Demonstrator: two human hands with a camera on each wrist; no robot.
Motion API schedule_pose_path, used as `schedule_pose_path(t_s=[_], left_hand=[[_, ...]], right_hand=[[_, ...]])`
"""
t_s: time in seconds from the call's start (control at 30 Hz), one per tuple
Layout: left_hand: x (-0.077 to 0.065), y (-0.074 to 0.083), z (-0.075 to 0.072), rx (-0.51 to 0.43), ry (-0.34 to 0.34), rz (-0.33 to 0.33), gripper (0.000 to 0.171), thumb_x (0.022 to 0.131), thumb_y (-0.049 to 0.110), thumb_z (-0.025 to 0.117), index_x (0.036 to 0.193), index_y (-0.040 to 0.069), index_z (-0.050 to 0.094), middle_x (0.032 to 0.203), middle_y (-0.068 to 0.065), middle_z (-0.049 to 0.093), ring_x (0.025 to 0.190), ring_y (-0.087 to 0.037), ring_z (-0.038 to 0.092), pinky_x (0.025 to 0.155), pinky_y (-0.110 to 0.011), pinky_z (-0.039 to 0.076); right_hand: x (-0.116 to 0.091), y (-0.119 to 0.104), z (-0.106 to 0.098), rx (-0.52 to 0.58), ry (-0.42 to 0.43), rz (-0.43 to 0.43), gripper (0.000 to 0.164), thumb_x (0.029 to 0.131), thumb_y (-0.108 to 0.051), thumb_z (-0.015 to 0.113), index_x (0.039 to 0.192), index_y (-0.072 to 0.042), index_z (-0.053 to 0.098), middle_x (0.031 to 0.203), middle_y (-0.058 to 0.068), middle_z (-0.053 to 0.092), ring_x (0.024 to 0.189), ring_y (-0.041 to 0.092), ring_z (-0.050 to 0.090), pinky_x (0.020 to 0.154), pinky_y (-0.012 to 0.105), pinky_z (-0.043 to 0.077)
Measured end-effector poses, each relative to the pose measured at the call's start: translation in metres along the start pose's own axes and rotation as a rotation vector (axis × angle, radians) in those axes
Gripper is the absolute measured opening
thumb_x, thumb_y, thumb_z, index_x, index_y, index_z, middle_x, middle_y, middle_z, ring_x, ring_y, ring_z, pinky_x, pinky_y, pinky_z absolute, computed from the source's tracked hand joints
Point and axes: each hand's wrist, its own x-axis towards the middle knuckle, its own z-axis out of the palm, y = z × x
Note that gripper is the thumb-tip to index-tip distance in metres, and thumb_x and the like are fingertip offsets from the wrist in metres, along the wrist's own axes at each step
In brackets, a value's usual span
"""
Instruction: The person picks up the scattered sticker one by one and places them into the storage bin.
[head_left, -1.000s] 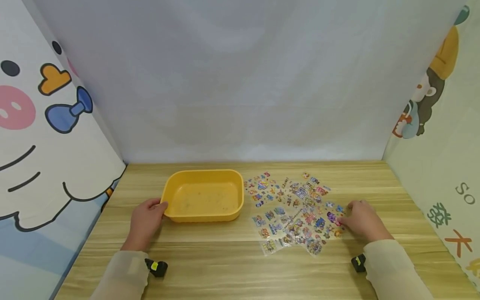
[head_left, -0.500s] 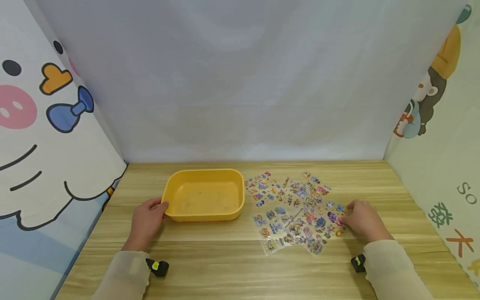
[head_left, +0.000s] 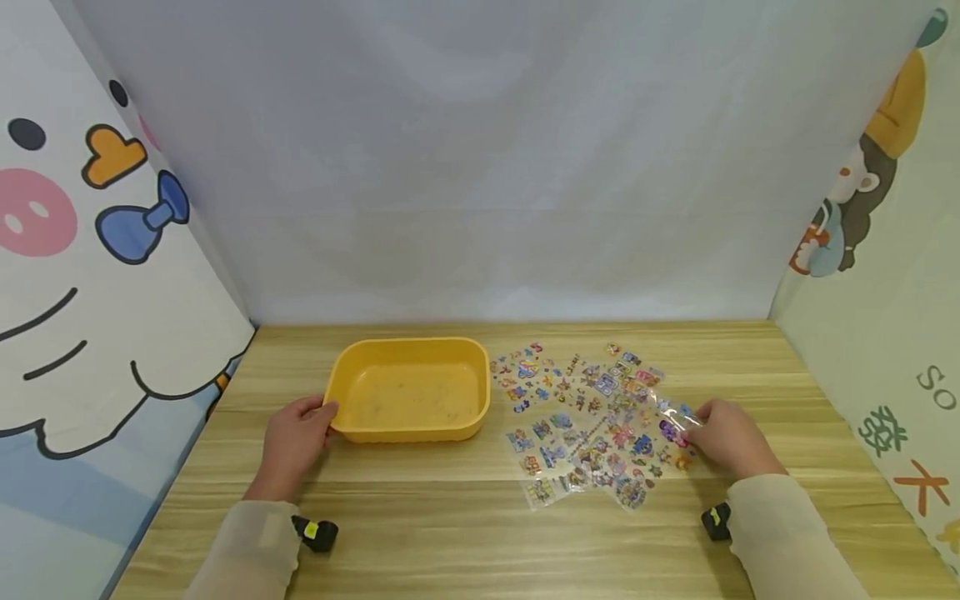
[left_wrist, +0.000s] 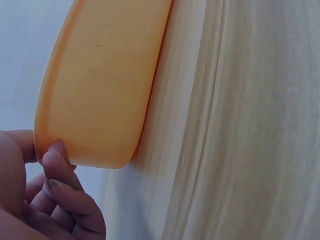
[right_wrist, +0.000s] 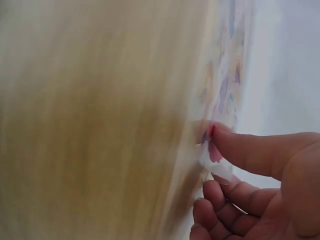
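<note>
At the left of the head view, my left hand pinches the near-left rim of a yellow plastic basin. The left wrist view shows thumb and fingers on the end of that basin. On the right, my right hand pinches the right edge of a clear sticker sheet with purple and pink prints. Its edge is lifted and catches the light. In the right wrist view the thumb and a finger hold the corner of this sticker sheet. Overlapping sticker sheets lie beside it.
The wood-grain table carries everything. A white cloth backdrop rises behind it. Printed cartoon panels stand at the left and right. Dark wrist cameras sit below the left hand and right hand.
The right edge of the sticker sheet has come up in my right hand and now shows a bright glare. My left hand and the basin stay where they were.
</note>
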Motion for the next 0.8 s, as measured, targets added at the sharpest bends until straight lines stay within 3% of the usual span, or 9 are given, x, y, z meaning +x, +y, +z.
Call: schedule_pose_path(t_s=[0.1, 0.3, 0.53, 0.8], left_hand=[[0.000, 0.000, 0.000, 0.005, -0.003, 0.001, 0.048, 0.104, 0.033, 0.060, 0.137, -0.002, 0.060, 0.091, -0.006, 0.072, 0.077, -0.020, 0.066, 0.064, -0.025, 0.053], [-0.001, 0.002, -0.001, 0.006, -0.012, 0.003, 0.048, 0.105, 0.033, 0.059, 0.138, -0.002, 0.060, 0.091, -0.006, 0.072, 0.079, -0.021, 0.066, 0.065, -0.025, 0.053], [-0.003, 0.003, -0.001, -0.005, -0.029, -0.001, 0.050, 0.105, 0.033, 0.059, 0.139, -0.003, 0.058, 0.098, -0.009, 0.073, 0.081, -0.021, 0.067, 0.069, -0.027, 0.055], [-0.002, 0.002, -0.002, -0.020, -0.035, -0.011, 0.052, 0.104, 0.034, 0.060, 0.140, -0.003, 0.058, 0.101, -0.009, 0.073, 0.080, -0.020, 0.067, 0.069, -0.027, 0.055]], right_hand=[[0.001, 0.003, 0.000, 0.049, -0.013, 0.012, 0.035, 0.095, -0.015, 0.068, 0.109, 0.016, 0.059, 0.097, 0.024, 0.064, 0.082, 0.031, 0.058, 0.074, 0.047, 0.048], [0.003, 0.010, 0.000, 0.136, -0.040, 0.023, 0.026, 0.095, -0.016, 0.069, 0.101, 0.009, 0.061, 0.090, 0.016, 0.062, 0.080, 0.027, 0.055, 0.071, 0.042, 0.046], [0.002, 0.017, -0.002, 0.163, -0.050, 0.023, 0.021, 0.093, -0.019, 0.068, 0.082, -0.003, 0.060, 0.075, 0.006, 0.054, 0.068, 0.022, 0.048, 0.061, 0.036, 0.040], [-0.001, 0.025, -0.011, 0.217, -0.052, -0.023, 0.026, 0.099, -0.022, 0.064, 0.100, 0.003, 0.065, 0.099, 0.017, 0.062, 0.089, 0.030, 0.053, 0.075, 0.042, 0.043]])
